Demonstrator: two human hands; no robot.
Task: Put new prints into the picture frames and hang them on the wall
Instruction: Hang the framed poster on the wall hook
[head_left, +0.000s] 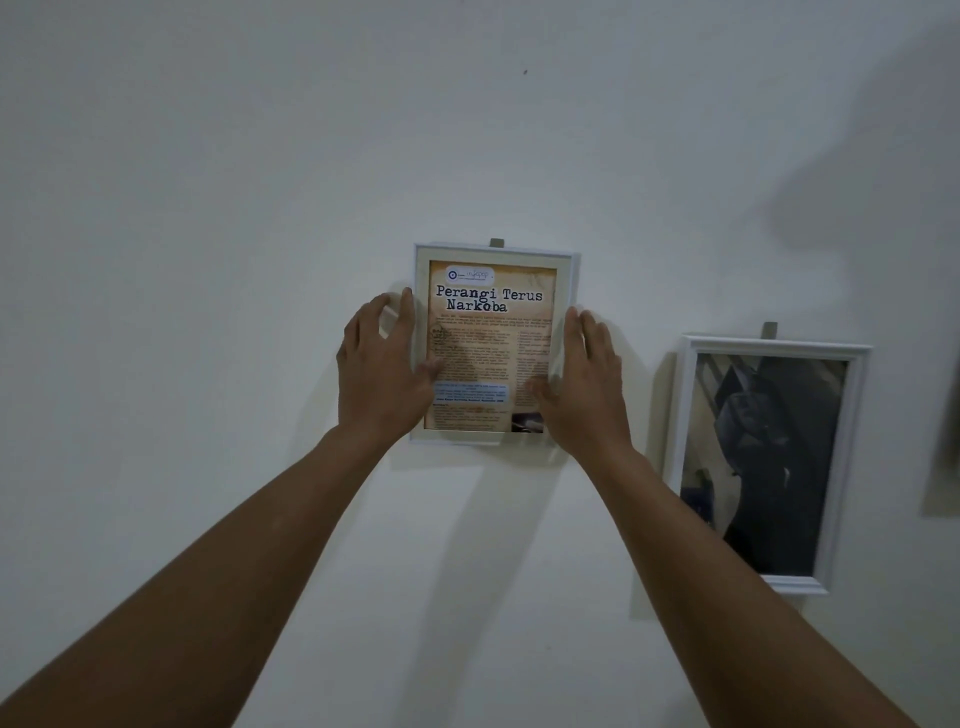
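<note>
Frame (493, 345) flat against wall (208, 208), pinched between both hands. Left hand (382, 364) grips left edge, right hand (584, 379) right edge, thumbs over glass: likely steadying, levelling on hook (497, 243). Second frame (763, 462) right of right hand, hung.

Looking like an indoor room, home or office, cannot tell which. Plain white painted wall (208, 208) is filling the view, dim lighting. Two white picture frames, one (496, 254) with a text poster, another (841, 467) with a dark photo, are hanging side by side from small hooks (497, 243).
</note>
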